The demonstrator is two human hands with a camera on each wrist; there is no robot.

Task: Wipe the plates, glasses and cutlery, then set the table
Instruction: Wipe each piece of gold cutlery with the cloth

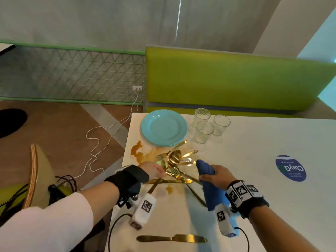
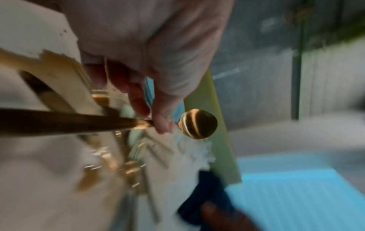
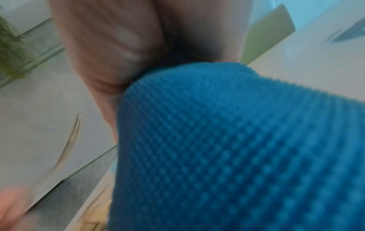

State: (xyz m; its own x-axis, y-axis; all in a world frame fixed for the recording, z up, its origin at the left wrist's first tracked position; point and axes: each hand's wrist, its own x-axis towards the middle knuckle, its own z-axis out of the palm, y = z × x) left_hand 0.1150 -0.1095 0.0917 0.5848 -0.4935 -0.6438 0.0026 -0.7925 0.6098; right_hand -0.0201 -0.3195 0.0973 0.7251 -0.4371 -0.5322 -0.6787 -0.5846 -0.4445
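Observation:
A heap of gold cutlery (image 1: 177, 163) lies on the white table (image 1: 263, 142) beside an orange spill (image 1: 138, 151). My left hand (image 1: 154, 169) pinches a gold spoon (image 2: 199, 124) by its neck at the heap's left side; the handle (image 2: 59, 120) runs back under my wrist. My right hand (image 1: 216, 176) grips a blue cloth (image 1: 206, 170), right of the heap; the cloth (image 3: 237, 148) fills the right wrist view. A stack of turquoise plates (image 1: 163, 127) and three clear glasses (image 1: 204, 131) stand behind. One gold knife (image 1: 171, 238) lies apart near the front edge.
A green bench (image 1: 227, 79) runs behind the table. A round blue sticker (image 1: 291, 168) is on the table at right. White cables (image 1: 101, 142) trail over the brown floor at left, and a wooden chair (image 1: 33, 175) stands near my left arm.

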